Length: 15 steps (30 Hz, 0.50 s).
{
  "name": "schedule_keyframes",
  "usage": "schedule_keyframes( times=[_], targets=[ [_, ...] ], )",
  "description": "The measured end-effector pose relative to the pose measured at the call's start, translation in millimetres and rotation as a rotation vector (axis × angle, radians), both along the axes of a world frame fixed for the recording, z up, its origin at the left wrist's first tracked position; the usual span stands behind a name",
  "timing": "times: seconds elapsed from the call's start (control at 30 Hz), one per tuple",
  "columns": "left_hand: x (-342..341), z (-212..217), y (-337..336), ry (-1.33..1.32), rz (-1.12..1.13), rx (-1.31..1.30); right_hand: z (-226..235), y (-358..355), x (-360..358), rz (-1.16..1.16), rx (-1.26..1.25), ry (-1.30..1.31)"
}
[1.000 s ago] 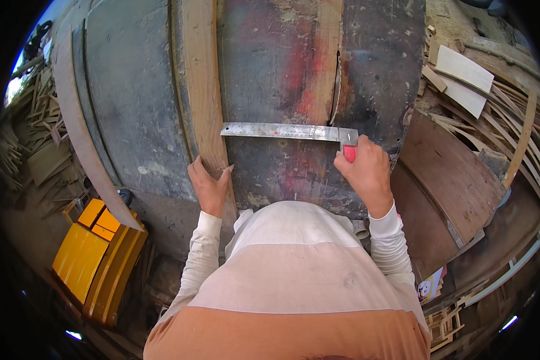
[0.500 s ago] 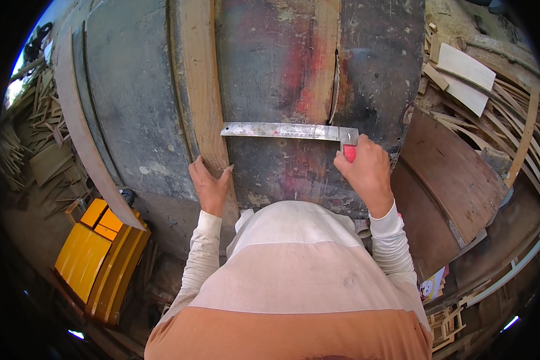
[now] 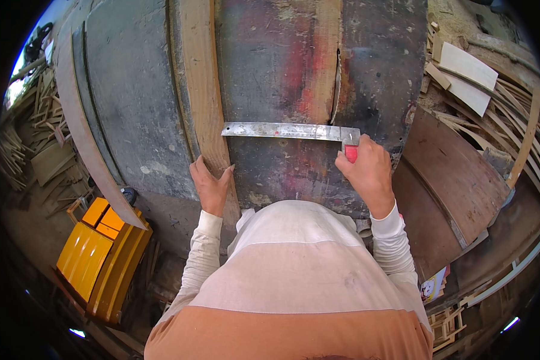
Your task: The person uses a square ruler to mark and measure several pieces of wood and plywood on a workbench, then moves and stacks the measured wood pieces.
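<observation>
On a dark, stained tabletop [image 3: 132,114] ringed by wood offcuts, nothing has shifted: the right hand [image 3: 369,174] stays closed around the try square [image 3: 291,131], blade across the plank [image 3: 204,96]; left hand [image 3: 212,187] lies open, pinning that plank.

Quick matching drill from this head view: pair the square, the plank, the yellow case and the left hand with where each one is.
1 square
2 plank
3 yellow case
4 left hand

a on the ground, lower left
b pressing the plank's near end
c lying across the dark bench, handle in the right hand
d running away along the bench

Pairs: 1-c, 2-d, 3-a, 4-b
</observation>
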<state>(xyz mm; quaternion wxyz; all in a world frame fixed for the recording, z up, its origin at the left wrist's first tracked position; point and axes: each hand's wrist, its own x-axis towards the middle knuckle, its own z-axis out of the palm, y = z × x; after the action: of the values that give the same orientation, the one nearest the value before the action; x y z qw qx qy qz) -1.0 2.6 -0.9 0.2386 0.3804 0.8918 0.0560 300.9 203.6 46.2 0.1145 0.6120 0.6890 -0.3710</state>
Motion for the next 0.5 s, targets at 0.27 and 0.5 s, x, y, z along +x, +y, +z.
schedule_keyframes(
  times=[0.27,0.5],
  targets=[
    [-0.1,0.6,1.0,0.003,-0.011,0.012,0.6,1.0,-0.3,-0.002,-0.017,0.012],
    [-0.2,0.1,0.8,0.011,-0.024,0.012,-2.3,-0.3,0.9,0.003,-0.010,0.014]
  ],
)
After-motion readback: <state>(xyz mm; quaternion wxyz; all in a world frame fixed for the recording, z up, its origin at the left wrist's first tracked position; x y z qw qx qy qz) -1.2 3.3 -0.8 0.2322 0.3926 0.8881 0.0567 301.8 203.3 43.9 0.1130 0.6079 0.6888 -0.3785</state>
